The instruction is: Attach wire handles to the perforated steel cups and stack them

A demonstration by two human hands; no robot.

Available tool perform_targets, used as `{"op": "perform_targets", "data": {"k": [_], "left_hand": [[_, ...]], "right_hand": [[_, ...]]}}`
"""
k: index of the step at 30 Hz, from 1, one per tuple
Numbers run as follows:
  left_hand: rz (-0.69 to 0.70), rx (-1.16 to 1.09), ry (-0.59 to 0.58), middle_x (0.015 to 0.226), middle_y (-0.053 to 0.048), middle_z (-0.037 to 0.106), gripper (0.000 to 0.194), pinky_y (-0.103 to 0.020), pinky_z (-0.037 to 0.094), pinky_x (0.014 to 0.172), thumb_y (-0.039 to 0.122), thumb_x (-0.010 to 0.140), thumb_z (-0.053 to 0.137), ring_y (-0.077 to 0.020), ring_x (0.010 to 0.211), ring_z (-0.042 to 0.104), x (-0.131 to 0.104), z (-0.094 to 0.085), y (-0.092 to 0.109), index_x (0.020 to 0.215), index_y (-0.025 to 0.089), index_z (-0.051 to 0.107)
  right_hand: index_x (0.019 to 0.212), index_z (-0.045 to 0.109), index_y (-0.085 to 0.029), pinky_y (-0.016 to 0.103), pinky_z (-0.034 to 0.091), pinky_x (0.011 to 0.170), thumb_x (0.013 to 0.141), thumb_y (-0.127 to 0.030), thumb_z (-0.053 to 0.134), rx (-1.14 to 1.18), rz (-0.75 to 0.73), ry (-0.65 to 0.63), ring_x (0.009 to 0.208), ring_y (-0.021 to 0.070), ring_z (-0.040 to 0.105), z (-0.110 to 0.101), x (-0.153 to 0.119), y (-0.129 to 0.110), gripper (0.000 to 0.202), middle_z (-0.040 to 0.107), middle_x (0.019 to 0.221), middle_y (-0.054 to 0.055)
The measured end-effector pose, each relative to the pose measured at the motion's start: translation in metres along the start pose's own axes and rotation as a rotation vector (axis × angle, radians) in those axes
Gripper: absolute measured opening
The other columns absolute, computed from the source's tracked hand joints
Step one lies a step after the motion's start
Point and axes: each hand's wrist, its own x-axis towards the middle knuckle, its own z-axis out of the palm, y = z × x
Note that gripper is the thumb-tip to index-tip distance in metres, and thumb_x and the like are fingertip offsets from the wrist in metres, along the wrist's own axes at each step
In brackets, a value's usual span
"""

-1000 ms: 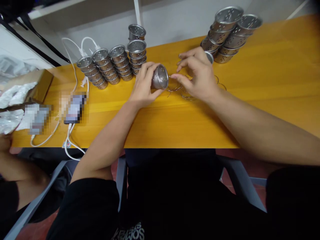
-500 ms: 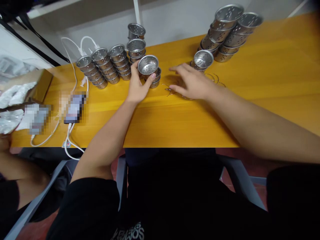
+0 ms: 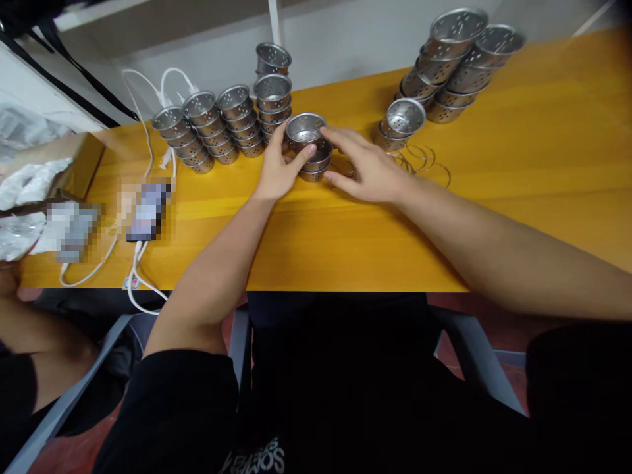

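My left hand [image 3: 281, 164] grips a perforated metal cup [image 3: 305, 129], thumb in front and fingers at its left side. This cup sits over a short stack of like cups [image 3: 316, 172], upright on the wooden table. On the other side, my right hand [image 3: 368, 168] has its fingers apart, with the index finger at the rim of the held cup; whether it touches cannot be made out. Beyond the right hand stand two stacked perforated cups [image 3: 402, 125]. Thin curved metal wires [image 3: 427, 161] lie in front of them, partly behind my right wrist.
Several columns of nested perforated cups [image 3: 227, 128] line the table's back left. Taller cup stacks [image 3: 457, 66] stand at the back right. A phone [image 3: 148, 210] with white cables lies on the left, near a cardboard box [image 3: 89, 164]. Another person's arm [image 3: 44, 342] is at far left.
My left hand has moved slightly right with the cup, now over the lower stack. My right hand has moved left, up to the cup's right side.
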Motion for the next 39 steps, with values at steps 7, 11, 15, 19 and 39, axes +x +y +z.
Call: {"op": "perform_targets", "data": {"k": [7, 11, 15, 19, 39], "left_hand": [[-0.123, -0.073, -0.022, 0.188, -0.023, 0.072, 0.114, -0.071, 0.064, 0.148, 0.110, 0.116, 0.057, -0.0406, 0.174, 0.078, 0.000, -0.002, 0.037, 0.201, 0.037, 0.038], [-0.151, -0.046, -0.030, 0.190, -0.024, 0.069, 0.115, -0.068, 0.062, 0.151, 0.109, 0.115, 0.065, -0.0419, 0.179, 0.073, -0.004, -0.007, 0.059, 0.200, 0.035, 0.040], [-0.141, -0.031, -0.059, 0.189, -0.024, 0.069, 0.113, -0.066, 0.064, 0.148, 0.107, 0.116, 0.067, -0.0414, 0.178, 0.074, -0.010, -0.008, 0.059, 0.198, 0.033, 0.043], [-0.139, -0.020, -0.074, 0.189, -0.024, 0.069, 0.107, -0.065, 0.069, 0.144, 0.102, 0.119, 0.067, -0.0395, 0.174, 0.078, -0.011, -0.009, 0.060, 0.198, 0.033, 0.043], [-0.127, -0.045, -0.130, 0.203, -0.025, 0.057, 0.127, -0.068, 0.049, 0.161, 0.115, 0.108, 0.068, -0.0436, 0.190, 0.064, -0.007, -0.011, 0.033, 0.200, 0.029, 0.045]], "right_hand": [[0.217, 0.028, -0.046, 0.088, 0.050, 0.154, 0.118, -0.066, 0.084, 0.006, 0.015, 0.017, 0.194, 0.0575, 0.045, 0.000, -0.001, -0.008, 0.115, 0.055, 0.207, 0.009], [0.213, 0.038, -0.048, 0.087, 0.051, 0.154, 0.119, -0.065, 0.086, -0.029, 0.022, 0.008, 0.188, 0.0608, 0.050, -0.003, -0.003, -0.005, 0.108, 0.052, 0.206, 0.011], [0.208, 0.049, -0.047, 0.084, 0.053, 0.152, 0.124, -0.063, 0.076, -0.032, 0.038, -0.004, 0.181, 0.0583, 0.059, -0.004, -0.003, -0.003, 0.089, 0.055, 0.203, 0.012], [0.205, 0.053, -0.046, 0.083, 0.053, 0.152, 0.127, -0.064, 0.071, 0.005, 0.031, 0.007, 0.181, 0.0560, 0.060, -0.003, -0.003, -0.001, 0.083, 0.061, 0.200, 0.012], [0.213, 0.042, -0.047, 0.085, 0.045, 0.158, 0.126, -0.063, 0.073, -0.020, 0.016, -0.008, 0.191, 0.0540, 0.051, 0.001, -0.002, 0.005, 0.094, 0.063, 0.199, 0.009]]}}
